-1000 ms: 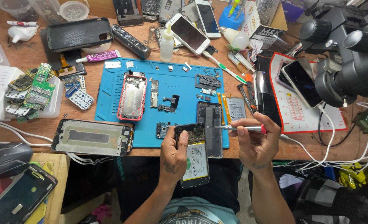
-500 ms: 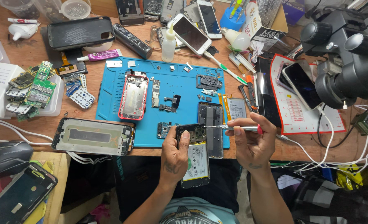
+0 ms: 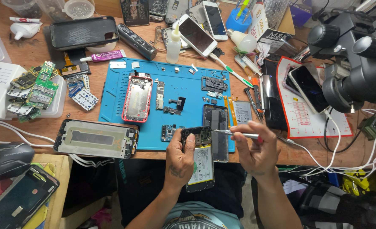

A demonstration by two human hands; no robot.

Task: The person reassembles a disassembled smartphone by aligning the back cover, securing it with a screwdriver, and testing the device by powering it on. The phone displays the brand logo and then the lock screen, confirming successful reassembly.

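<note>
Opened black smartphone with exposed battery [image 3: 199, 163] | left hand [image 3: 180, 163] clamped it | right hand [image 3: 258, 148] pinched silver screwdriver [image 3: 238, 135] | best kept tip square, pressure light.

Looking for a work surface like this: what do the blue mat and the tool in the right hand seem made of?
Blue mat: likely silicone or rubber, matte, with moulded recesses. Tool in the right hand: apparently metal, shiny silver shaft.

Phone [image 3: 199, 163] btm hidden by left hand [image 3: 180, 159]
</note>
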